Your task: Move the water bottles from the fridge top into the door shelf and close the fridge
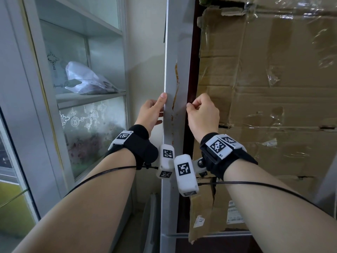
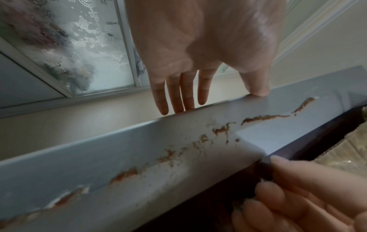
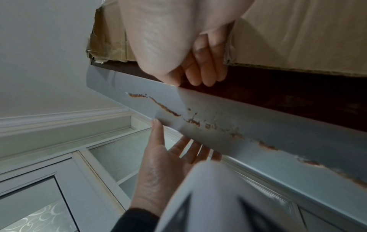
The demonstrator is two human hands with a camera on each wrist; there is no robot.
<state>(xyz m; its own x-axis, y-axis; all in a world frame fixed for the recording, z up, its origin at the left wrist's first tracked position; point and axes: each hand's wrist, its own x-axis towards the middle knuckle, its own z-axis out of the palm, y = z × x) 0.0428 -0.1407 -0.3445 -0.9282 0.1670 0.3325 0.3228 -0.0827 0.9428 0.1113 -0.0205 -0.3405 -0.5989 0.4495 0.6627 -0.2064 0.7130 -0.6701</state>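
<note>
Fingers of the right hand [image 1: 202,114] are curled at the right edge of the fridge door [image 1: 176,79], on the dark gap beside the taped cardboard [image 1: 273,88]. The left hand [image 1: 152,112] is spread flat, its thumb laid on the door's left corner. No water bottles are seen. The door, edge-on and rust-streaked, is judged stiff and heavy; purchase is best taken along its bare edge.

Two hands [image 1: 151,112] [image 1: 202,114], one fridge door [image 1: 176,73], one cardboard sheet [image 1: 273,79], one cabinet [image 1: 76,57].
</note>
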